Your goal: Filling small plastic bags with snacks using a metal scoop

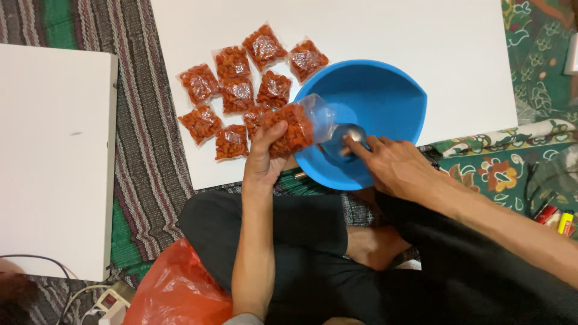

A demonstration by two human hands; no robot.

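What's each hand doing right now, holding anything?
Left hand: closed around a clear bag of orange snacks, tilted over the blue bowl.
Right hand: closed on a metal spoon inside the bowl.

Bright, even overhead light, soft shadows (mild glare on white board point(361, 30)), sharp focus.

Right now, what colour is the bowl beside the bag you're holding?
Solid blue; the bowl shows best in the head view.
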